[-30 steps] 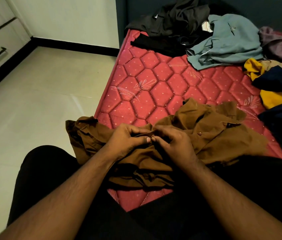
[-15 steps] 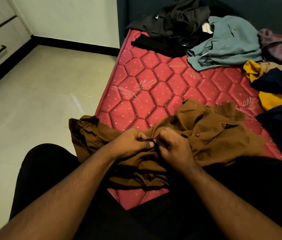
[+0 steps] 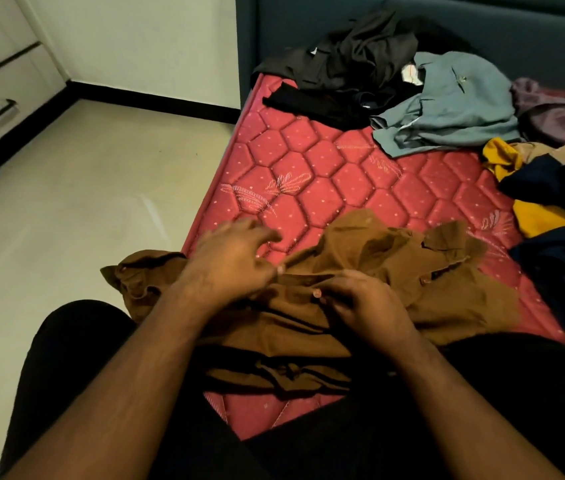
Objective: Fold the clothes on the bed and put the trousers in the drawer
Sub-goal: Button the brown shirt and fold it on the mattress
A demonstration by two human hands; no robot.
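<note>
Crumpled brown shirt point(image 3: 378, 271) lies before us on the red mattress point(image 3: 343, 181); our right hand point(image 3: 367, 303) pinches its buttoned edge, left hand point(image 3: 232, 261) spread loosely above. We read no writing.

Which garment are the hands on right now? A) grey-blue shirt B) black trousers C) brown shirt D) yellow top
C: the right hand pinches the brown shirt near a button at the near edge of the bed, while the left hand hovers open over it.
</note>
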